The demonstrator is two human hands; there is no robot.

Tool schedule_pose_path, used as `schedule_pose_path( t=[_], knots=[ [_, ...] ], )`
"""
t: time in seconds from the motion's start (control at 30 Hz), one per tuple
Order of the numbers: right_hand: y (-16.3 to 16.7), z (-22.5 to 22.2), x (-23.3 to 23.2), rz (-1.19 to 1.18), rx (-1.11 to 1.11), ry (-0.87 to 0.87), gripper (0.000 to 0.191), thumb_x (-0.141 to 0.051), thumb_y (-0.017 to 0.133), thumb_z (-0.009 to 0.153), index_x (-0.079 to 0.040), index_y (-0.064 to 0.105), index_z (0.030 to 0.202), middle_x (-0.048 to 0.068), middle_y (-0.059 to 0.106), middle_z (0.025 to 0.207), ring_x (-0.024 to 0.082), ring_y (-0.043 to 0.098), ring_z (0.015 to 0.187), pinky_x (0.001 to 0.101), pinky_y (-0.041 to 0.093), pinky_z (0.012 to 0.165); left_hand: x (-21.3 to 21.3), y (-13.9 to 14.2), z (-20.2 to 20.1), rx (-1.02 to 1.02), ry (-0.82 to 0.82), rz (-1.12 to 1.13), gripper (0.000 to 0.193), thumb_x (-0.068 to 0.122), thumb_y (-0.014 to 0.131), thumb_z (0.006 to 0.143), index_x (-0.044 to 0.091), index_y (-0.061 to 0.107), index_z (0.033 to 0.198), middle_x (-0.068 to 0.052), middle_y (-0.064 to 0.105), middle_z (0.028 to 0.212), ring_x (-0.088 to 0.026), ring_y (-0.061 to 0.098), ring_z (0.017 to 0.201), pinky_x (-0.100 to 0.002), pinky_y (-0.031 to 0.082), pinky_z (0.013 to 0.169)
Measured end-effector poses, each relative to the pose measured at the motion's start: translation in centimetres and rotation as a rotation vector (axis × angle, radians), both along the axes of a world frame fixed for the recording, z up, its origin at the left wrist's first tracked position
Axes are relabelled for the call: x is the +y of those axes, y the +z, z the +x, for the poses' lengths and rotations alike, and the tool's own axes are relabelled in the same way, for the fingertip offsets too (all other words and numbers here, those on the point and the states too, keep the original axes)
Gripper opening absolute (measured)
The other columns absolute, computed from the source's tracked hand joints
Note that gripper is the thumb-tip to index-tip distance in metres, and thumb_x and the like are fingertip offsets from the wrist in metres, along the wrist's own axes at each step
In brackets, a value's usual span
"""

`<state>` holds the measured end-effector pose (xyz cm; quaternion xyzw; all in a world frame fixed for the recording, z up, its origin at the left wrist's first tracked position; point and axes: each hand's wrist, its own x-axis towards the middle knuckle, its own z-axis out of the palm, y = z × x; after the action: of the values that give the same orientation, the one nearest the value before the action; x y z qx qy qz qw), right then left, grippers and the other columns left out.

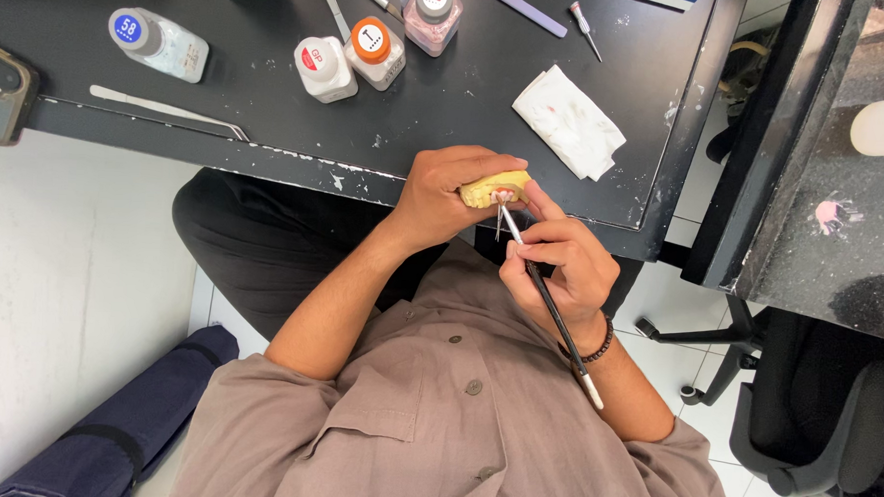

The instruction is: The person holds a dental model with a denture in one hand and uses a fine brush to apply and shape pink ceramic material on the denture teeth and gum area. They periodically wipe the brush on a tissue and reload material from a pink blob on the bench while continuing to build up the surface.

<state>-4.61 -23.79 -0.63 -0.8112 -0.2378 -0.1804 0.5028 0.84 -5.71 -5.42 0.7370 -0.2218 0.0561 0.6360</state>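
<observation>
A yellow cast point(491, 188) is clamped in the left hand point(444, 195) fingers at the table point(466, 112) edge, steadied for the brush point(548, 301) pinched pen-like by right hand point(564, 263) fingers.

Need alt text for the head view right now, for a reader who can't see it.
The left hand holds a yellow dental cast while the right hand touches a thin brush to it. Small bottles and a white tissue sit on the dark table.
</observation>
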Motion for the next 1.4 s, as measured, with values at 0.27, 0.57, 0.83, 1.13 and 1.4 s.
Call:
schedule_pose_path(
  t=[0.27, 0.57, 0.83, 1.13, 1.4],
  knots=[
    [0.17, 0.00, -0.03, -0.027, -0.010, -0.002, 0.023, 0.012, 0.077, 0.081, 0.000, 0.058, 0.088, 0.015, 0.068, 0.090, 0.043, 0.071, 0.118, 0.0380, 0.064, 0.084, 0.04, 0.01, -0.03, 0.008, -0.015, -0.011, 0.039, 0.013, 0.087, 0.087, 0.008, 0.072, 0.122, -0.008, 0.075, 0.103, -0.020, 0.074, 0.090, -0.030, 0.060, 0.075],
    [-0.01, -0.40, 0.11, 0.000, 0.018, -0.037, 0.027, 0.010, 0.081, 0.081, -0.002, 0.057, 0.086, 0.012, 0.066, 0.086, 0.041, 0.074, 0.114, 0.0323, 0.060, 0.074, -0.08, 0.02, -0.30, -0.050, 0.015, 0.039, 0.038, 0.010, 0.084, 0.089, 0.010, 0.071, 0.125, -0.007, 0.073, 0.106, -0.021, 0.073, 0.093, -0.031, 0.061, 0.077],
    [0.08, -0.35, 0.47, -0.026, 0.008, -0.037, 0.028, 0.010, 0.082, 0.081, -0.002, 0.056, 0.084, 0.013, 0.066, 0.085, 0.044, 0.072, 0.117, 0.0325, 0.059, 0.072, 0.04, 0.06, -0.33, -0.048, 0.021, 0.046, 0.038, 0.009, 0.084, 0.089, 0.011, 0.071, 0.125, -0.006, 0.072, 0.105, -0.020, 0.073, 0.092, -0.031, 0.060, 0.077],
    [-0.09, -0.50, 0.21, 0.021, 0.037, -0.029, 0.026, 0.010, 0.080, 0.083, -0.002, 0.057, 0.087, 0.012, 0.064, 0.086, 0.040, 0.073, 0.117, 0.0341, 0.060, 0.076, 0.02, 0.25, -0.33, -0.034, 0.017, 0.052, 0.037, 0.010, 0.084, 0.089, 0.010, 0.072, 0.125, -0.006, 0.073, 0.104, -0.020, 0.073, 0.091, -0.030, 0.060, 0.076],
    [-0.57, -0.56, 0.04, 0.031, 0.002, -0.051, 0.026, 0.011, 0.080, 0.083, -0.002, 0.058, 0.086, 0.011, 0.065, 0.087, 0.043, 0.072, 0.118, 0.0348, 0.060, 0.079, -0.06, 0.12, -0.40, -0.021, 0.016, 0.035, 0.037, 0.014, 0.086, 0.089, 0.010, 0.072, 0.124, -0.007, 0.075, 0.104, -0.020, 0.075, 0.089, -0.030, 0.061, 0.075]
  ],
)
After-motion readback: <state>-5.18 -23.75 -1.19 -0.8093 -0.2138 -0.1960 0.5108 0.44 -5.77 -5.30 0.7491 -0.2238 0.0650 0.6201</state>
